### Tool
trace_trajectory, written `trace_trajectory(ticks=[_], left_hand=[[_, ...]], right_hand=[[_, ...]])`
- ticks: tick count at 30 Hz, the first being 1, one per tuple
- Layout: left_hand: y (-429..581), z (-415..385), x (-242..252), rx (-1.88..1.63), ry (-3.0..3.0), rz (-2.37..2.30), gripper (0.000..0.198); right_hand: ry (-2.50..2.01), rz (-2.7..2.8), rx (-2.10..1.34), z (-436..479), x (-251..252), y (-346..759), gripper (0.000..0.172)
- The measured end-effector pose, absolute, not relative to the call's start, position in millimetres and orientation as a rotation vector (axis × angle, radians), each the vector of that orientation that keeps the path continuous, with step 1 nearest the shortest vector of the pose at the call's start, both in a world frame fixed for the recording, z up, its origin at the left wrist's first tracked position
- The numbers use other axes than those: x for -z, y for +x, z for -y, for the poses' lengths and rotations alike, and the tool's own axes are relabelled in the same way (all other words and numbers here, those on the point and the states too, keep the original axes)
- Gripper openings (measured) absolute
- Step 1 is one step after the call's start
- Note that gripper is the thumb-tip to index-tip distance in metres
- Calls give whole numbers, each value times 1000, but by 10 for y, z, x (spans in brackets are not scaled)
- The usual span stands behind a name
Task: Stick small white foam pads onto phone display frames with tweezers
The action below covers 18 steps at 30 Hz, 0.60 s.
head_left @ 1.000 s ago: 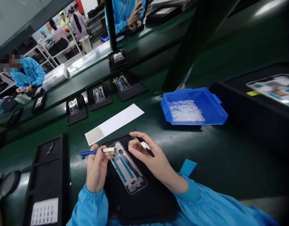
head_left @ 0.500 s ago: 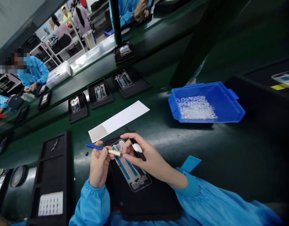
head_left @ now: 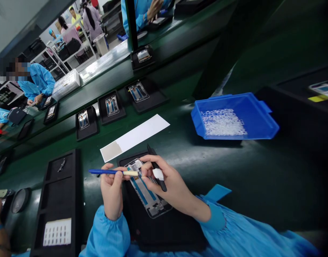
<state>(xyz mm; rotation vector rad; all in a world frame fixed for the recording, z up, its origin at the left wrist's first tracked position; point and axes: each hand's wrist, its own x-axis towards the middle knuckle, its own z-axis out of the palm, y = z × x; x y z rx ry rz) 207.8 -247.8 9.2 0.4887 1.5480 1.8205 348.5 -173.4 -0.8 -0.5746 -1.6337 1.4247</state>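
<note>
- A blue pen [head_left: 110,172] is gripped by the left hand [head_left: 112,194], tip at a phone frame [head_left: 149,198]
- A black tool [head_left: 158,174] is clasped in the fingers of the right hand [head_left: 168,187]

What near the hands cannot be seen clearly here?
Head view:
Tip of the blue tool held by the left hand: hidden behind the right hand, which grips a black tool.
Phone frame, top end: covered by both hands.
Clear pieces in the blue tray: too small.
</note>
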Motion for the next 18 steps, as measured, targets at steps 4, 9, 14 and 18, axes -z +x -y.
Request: trace_trajectory(ticks=[4, 9, 14, 18], left_hand=[[2085, 2487, -67, -1824, 536, -1641, 57], [2063, 2512, -43, -1818, 676, -1761, 47], [1996, 2542, 22, -1775, 788, -1868, 44], [1898, 2530, 146, -1687, 801, -1934, 42]], right_hand=[[-661, 1639, -1383, 1703, -10, 3577, 31], [-1077, 1664, -873, 1120, 7, 4162, 28], [-1498, 1923, -238, 530, 61, 4766, 38], [-1169, 1963, -189, 732, 137, 4486, 39]])
